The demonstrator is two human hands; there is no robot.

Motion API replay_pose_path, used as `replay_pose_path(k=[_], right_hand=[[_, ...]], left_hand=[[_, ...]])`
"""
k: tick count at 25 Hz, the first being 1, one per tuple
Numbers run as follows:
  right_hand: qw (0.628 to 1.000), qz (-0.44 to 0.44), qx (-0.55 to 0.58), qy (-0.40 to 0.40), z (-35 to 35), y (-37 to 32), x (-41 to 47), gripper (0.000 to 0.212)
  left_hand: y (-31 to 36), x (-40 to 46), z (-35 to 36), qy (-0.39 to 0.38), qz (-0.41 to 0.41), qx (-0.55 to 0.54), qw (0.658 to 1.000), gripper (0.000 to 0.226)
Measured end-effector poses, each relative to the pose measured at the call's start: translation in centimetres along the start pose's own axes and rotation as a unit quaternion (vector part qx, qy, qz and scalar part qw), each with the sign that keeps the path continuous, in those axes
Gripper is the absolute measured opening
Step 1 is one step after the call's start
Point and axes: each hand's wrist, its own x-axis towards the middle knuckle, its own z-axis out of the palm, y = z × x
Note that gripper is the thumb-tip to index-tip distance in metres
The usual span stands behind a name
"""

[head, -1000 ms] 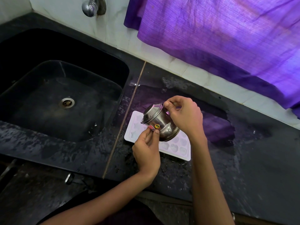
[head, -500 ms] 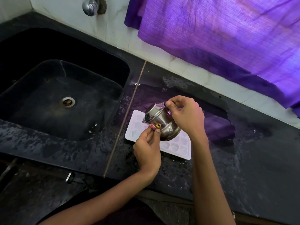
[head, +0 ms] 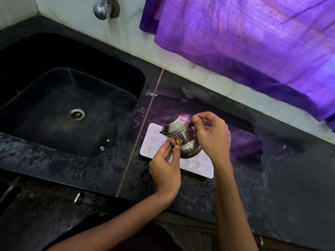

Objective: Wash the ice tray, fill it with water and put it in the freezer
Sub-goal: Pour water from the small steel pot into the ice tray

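Ice tray (head: 154,140): middle cells hidden beneath the steel pot (head: 183,137) and the left hand (head: 165,171); only the cells beyond the left fingertips and those just under the right wrist show. Water level in the cells: cannot tell. Pot mouth faces away toward the sink side; contents not visible. Red sticker (head: 171,142) on the pot, at the left thumb tip, too small to read. Right hand (head: 213,136) covers the pot's far side. Tap (head: 104,7) above and well left of the hands, cut by the top edge. Both forearms cut by the bottom edge.
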Motion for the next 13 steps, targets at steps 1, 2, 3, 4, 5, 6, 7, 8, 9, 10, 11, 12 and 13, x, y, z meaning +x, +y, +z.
replay_pose_path(k=[1,2,3,4,5,6,7,8,9,10,11,12,13], right_hand=[[1.0,0.003,0.006,0.008,0.0,0.0,-0.3,0.009],[1.0,0.004,0.01,0.013,0.0,0.0,-0.6,0.01],[1.0,0.005,0.012,0.016,-0.1,0.0,-0.9,0.011],[1.0,0.006,0.013,0.017,-0.1,0.0,-1.1,0.012],[1.0,0.006,0.013,0.017,-0.1,0.1,-1.3,0.011],[1.0,0.006,0.013,0.016,-0.1,0.1,-1.5,0.011],[1.0,0.006,0.011,0.014,-0.2,0.2,-1.6,0.012],[1.0,0.006,0.009,0.01,-0.2,0.2,-1.8,0.012],[1.0,0.007,0.006,0.006,-0.1,0.2,-1.8,0.013],[1.0,0.01,0.002,0.001,0.0,0.2,-1.9,0.014],[1.0,0.012,-0.003,-0.002,0.1,0.1,-1.9,0.013],[1.0,0.013,-0.007,-0.005,0.1,0.1,-1.9,0.013],[1.0,0.014,-0.008,-0.007,0.2,0.1,-1.9,0.012]], left_hand=[[0.0,-0.1,-0.1,0.0,0.001,0.0,1.0,0.028],[0.0,-0.2,-0.1,0.001,0.001,0.001,1.0,0.027],[-0.1,-0.4,-0.2,0.0,0.002,0.003,1.0,0.027],[-0.2,-0.6,-0.3,-0.001,0.003,0.006,1.0,0.027],[-0.3,-0.7,-0.4,-0.001,0.004,0.009,1.0,0.027],[-0.3,-0.9,-0.5,-0.001,0.004,0.011,1.0,0.027],[-0.5,-1.1,-0.6,0.0,0.001,0.013,1.0,0.028],[-0.6,-1.2,-0.7,0.0,-0.002,0.015,1.0,0.029],[-0.7,-1.2,-0.9,-0.001,-0.006,0.017,1.0,0.029],[-0.8,-1.3,-1.0,-0.001,-0.01,0.018,1.0,0.029],[-0.9,-1.5,-1.2,0.0,-0.014,0.018,1.0,0.029],[-0.9,-1.7,-1.3,0.0,-0.016,0.018,1.0,0.028],[-0.9,-1.8,-1.4,0.002,-0.017,0.021,1.0,0.028]])
